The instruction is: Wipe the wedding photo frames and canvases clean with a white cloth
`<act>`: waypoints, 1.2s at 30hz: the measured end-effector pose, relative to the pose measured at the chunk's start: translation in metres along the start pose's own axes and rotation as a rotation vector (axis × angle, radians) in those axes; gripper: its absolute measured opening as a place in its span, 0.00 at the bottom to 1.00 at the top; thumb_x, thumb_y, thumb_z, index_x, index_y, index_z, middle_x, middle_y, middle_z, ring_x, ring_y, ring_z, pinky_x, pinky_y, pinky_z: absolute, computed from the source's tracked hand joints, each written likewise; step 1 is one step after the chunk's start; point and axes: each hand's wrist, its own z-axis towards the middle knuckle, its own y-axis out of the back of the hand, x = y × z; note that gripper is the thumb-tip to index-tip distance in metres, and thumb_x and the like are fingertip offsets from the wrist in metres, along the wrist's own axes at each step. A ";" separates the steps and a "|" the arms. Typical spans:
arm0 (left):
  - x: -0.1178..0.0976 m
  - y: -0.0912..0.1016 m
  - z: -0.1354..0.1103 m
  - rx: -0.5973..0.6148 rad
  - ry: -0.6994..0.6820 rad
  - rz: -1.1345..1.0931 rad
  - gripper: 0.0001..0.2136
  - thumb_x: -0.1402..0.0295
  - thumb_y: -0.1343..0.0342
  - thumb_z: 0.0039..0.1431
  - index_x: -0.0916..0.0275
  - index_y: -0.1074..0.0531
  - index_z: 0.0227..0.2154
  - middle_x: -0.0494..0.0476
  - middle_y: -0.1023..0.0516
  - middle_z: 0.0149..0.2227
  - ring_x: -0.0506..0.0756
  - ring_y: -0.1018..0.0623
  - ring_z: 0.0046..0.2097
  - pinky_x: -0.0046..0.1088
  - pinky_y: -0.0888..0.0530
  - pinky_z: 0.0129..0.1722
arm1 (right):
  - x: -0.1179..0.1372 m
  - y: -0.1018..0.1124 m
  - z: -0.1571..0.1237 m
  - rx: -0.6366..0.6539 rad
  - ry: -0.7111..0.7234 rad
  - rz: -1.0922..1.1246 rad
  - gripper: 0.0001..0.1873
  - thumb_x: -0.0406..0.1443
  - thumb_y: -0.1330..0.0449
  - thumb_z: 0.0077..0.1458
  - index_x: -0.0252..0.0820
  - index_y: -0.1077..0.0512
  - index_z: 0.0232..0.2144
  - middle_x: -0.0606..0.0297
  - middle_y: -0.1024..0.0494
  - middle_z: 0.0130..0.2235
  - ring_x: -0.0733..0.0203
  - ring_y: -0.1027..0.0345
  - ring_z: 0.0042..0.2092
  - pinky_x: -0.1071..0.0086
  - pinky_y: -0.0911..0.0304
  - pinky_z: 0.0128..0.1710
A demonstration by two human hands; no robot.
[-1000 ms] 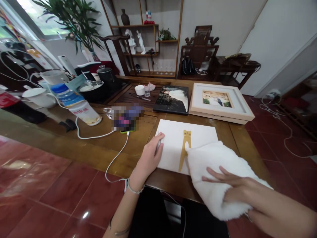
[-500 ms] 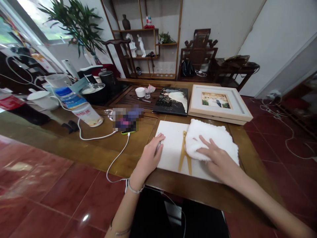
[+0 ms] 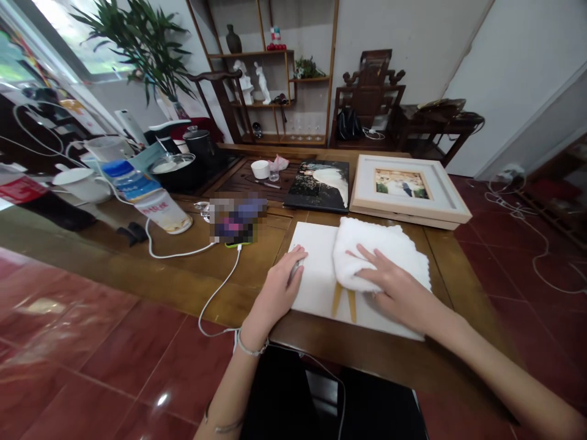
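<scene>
A flat white panel lies on the wooden table before me, with two yellow strip-like legs on its face. My left hand is at the panel's left edge, fingers and thumb bent over it; something silvery shows between thumb and forefinger. A fluffy white cloth is bunched on the panel's right half, covering the upper part of the yellow legs. My right hand presses on this cloth, some fingers spread over it and others partly tucked in its folds.
Behind the panel lie a dark photo panel and a pale framed picture. To the left are a phone on a white cable, a tilted plastic bottle, a cola bottle and a black pot.
My right hand has slid the cloth leftward across the panel, so it now covers the top of the yellow legs. My left hand has stayed at the panel's edge.
</scene>
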 end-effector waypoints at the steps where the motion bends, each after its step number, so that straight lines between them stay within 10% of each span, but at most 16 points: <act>1: 0.000 0.000 0.000 -0.004 -0.003 -0.004 0.13 0.74 0.54 0.63 0.62 0.33 0.49 0.64 0.29 0.55 0.57 0.33 0.59 0.45 0.36 0.59 | -0.003 0.001 0.006 -0.015 -0.015 -0.010 0.34 0.20 0.54 0.38 0.43 0.30 0.47 0.62 0.44 0.63 0.51 0.63 0.66 0.45 0.53 0.61; 13: 0.000 0.001 0.001 0.021 0.019 0.025 0.13 0.73 0.55 0.63 0.64 0.33 0.49 0.64 0.30 0.55 0.57 0.33 0.59 0.41 0.36 0.59 | 0.084 -0.032 -0.020 0.131 0.103 -0.010 0.26 0.23 0.48 0.42 0.41 0.26 0.44 0.59 0.47 0.65 0.44 0.65 0.66 0.45 0.62 0.63; 26: 0.001 -0.001 0.001 -0.016 -0.022 -0.016 0.13 0.74 0.54 0.62 0.62 0.33 0.48 0.64 0.29 0.54 0.58 0.32 0.59 0.43 0.34 0.58 | 0.008 -0.017 0.042 -0.110 0.028 -0.112 0.31 0.20 0.51 0.39 0.38 0.30 0.46 0.55 0.40 0.62 0.48 0.57 0.65 0.46 0.55 0.61; 36: 0.001 0.001 0.000 0.012 0.005 -0.009 0.15 0.74 0.55 0.63 0.62 0.34 0.51 0.63 0.31 0.56 0.57 0.33 0.59 0.43 0.36 0.59 | 0.085 -0.030 -0.003 0.083 0.033 -0.012 0.26 0.23 0.50 0.43 0.42 0.26 0.43 0.61 0.43 0.63 0.48 0.60 0.65 0.48 0.61 0.63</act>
